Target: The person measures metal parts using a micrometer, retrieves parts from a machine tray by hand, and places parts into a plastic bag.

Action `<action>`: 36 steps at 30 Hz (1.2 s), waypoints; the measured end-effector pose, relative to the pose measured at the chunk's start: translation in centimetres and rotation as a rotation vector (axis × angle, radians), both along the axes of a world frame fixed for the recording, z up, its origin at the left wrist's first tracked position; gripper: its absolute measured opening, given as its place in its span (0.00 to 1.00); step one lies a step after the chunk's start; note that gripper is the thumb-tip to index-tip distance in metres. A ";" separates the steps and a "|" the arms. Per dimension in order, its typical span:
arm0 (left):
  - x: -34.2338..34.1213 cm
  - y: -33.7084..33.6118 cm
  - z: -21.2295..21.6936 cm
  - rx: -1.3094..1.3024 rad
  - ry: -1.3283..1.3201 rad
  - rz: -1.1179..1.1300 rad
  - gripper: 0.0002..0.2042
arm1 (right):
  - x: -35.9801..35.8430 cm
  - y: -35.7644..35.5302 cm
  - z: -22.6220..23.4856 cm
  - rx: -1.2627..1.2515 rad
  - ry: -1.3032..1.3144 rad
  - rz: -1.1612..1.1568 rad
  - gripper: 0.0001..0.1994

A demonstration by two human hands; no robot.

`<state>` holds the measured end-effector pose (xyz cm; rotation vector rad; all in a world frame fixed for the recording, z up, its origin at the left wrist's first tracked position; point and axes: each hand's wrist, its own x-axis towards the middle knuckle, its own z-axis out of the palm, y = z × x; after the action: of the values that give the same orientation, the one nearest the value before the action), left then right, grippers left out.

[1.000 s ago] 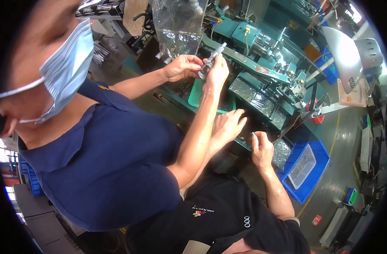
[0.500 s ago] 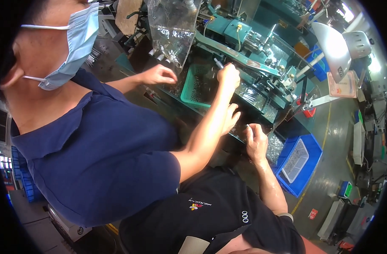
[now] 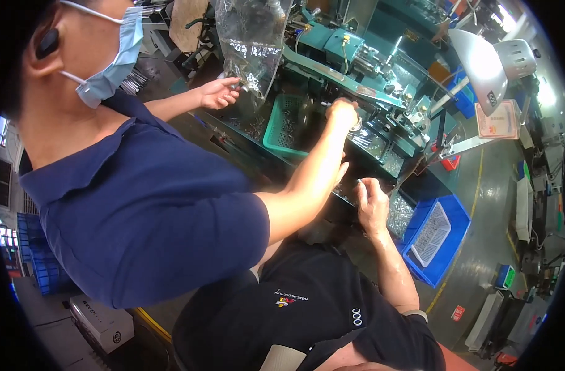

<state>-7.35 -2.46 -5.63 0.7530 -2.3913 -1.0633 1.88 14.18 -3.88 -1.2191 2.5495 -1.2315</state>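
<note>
My right hand (image 3: 373, 209) is raised before the machine's front edge, thumb and fingers pinched on a small shiny piece (image 3: 360, 182) too tiny to make out further. My left hand (image 3: 341, 174) lies mostly behind a co-worker's bare forearm (image 3: 307, 201); the fingers that show are stretched out, and nothing is seen in them. Ahead stands a green metalworking machine (image 3: 332, 44). The co-worker's right hand (image 3: 343, 114) is closed at the machine, its grip partly hidden. The co-worker's left hand (image 3: 219, 94) is half open beside a hanging clear plastic sheet (image 3: 248, 52).
A green basket (image 3: 273, 133) sits on the machine bed. To my right, a blue bin (image 3: 457, 226) contains a white basket (image 3: 442, 238). A white lamp (image 3: 480, 68) overhangs the right side. The co-worker in navy (image 3: 152, 210) leans in close on my left.
The co-worker's right hand has moved slightly right and down; their left hand has risen toward the plastic sheet. The forearm now covers more of my left hand. My right hand has barely moved.
</note>
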 end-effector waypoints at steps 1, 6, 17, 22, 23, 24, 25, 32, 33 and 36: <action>0.8 0.2 -0.1 -0.006 -0.001 0.001 0.19 | 0.0 0.0 0.1 -0.006 -0.007 -0.006 0.07; 5.8 0.4 -0.5 -0.031 -0.005 0.016 0.18 | 0.1 0.2 0.3 -0.001 -0.006 -0.009 0.08; 16.4 0.1 -2.2 -0.049 -0.030 0.042 0.18 | -0.1 0.2 0.0 0.020 -0.014 0.009 0.07; 16.7 -0.1 -1.1 -0.015 -0.035 0.016 0.19 | -0.1 0.2 0.2 0.010 -0.028 0.010 0.07; 16.8 -0.1 -1.1 -0.025 -0.042 0.017 0.19 | -0.2 0.1 0.1 0.014 -0.006 0.013 0.07; 16.9 -0.1 -1.0 -0.035 -0.048 0.019 0.19 | -0.2 0.1 0.0 0.012 -0.004 0.015 0.07; 16.9 -0.1 -0.6 -0.036 -0.046 0.020 0.19 | -0.2 0.2 -0.2 0.013 -0.004 0.012 0.07; 16.6 -0.2 -2.1 -0.008 -0.020 -0.017 0.18 | 0.2 0.2 0.5 0.032 -0.100 -0.010 0.08; 16.6 -0.3 -2.7 -0.002 -0.013 -0.010 0.18 | 0.3 0.2 0.5 0.031 -0.098 -0.006 0.08; 16.2 -0.2 -3.8 0.031 0.011 0.004 0.18 | 0.1 0.2 0.2 0.032 -0.080 0.001 0.08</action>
<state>8.83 -2.67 -9.45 0.7601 -2.3679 -1.1032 2.00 14.40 -3.63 -1.1404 2.5020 -1.2082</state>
